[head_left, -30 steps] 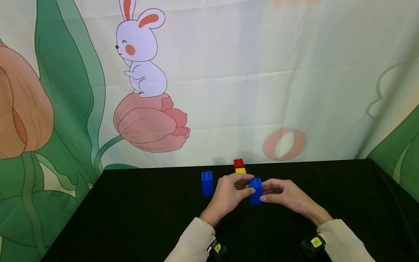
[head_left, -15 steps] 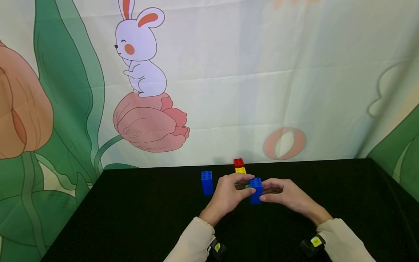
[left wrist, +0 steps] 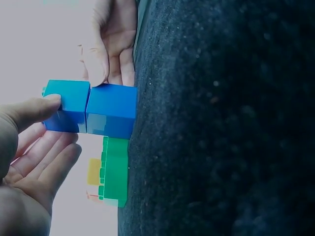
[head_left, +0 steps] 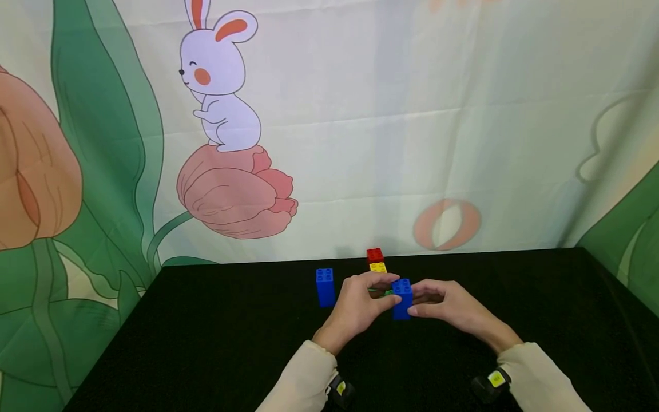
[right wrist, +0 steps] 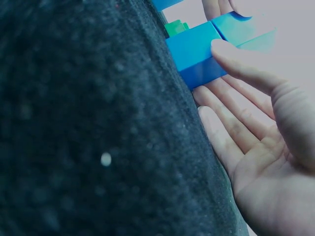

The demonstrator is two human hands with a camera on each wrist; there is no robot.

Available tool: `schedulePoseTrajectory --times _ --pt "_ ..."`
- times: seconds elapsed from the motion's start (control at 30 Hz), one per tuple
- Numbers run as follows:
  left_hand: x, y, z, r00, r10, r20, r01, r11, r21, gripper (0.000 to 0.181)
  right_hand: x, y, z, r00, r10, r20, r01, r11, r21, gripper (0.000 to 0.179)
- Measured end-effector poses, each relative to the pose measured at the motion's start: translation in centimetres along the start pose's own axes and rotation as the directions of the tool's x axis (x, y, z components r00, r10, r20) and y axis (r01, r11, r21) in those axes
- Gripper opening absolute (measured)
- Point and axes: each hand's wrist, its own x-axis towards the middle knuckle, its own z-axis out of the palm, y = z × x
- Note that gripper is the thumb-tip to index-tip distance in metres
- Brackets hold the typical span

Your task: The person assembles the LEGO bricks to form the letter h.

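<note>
Two blue building bricks stand one on the other as a small upright stack, with a thin seam between them. My left hand [head_left: 356,309] pinches the upper blue brick [left wrist: 69,112], thumb on the near side and fingers behind. At the lower blue brick [left wrist: 112,110], which stands on the black tabletop, my right hand [head_left: 453,308] grips between thumb and fingers. Its thumb [right wrist: 238,64] lies close to the seam. Right behind the stack is a green brick [left wrist: 116,169], mostly hidden by the hands in the head view.
A second blue stack [head_left: 325,287] stands to the left of my left hand. Beyond the hands are a yellow brick [head_left: 378,267] and a red brick [head_left: 374,255], near the back edge of the black table [head_left: 231,343]. A printed cloth [head_left: 350,143] hangs behind.
</note>
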Motion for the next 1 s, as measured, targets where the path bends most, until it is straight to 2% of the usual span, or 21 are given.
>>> schedulePoseTrajectory --times 0.5,0.7,1.0 --pt "-0.11 -0.13 -0.03 1.000 0.028 -0.003 -0.028 0.999 0.030 0.034 0.04 0.03 0.10 1.000 -0.001 -0.001 0.001 1.000 -0.005 0.048" --pt "-0.14 0.13 -0.05 0.998 0.063 0.011 -0.064 0.995 0.074 0.036 -0.01 -0.07 0.02 1.000 -0.007 0.003 0.007 1.000 -0.002 0.048" --pt "-0.05 0.06 -0.06 0.997 0.074 0.033 -0.076 0.993 0.091 0.035 -0.08 0.01 0.04 1.000 -0.011 0.004 0.011 1.000 0.009 0.047"
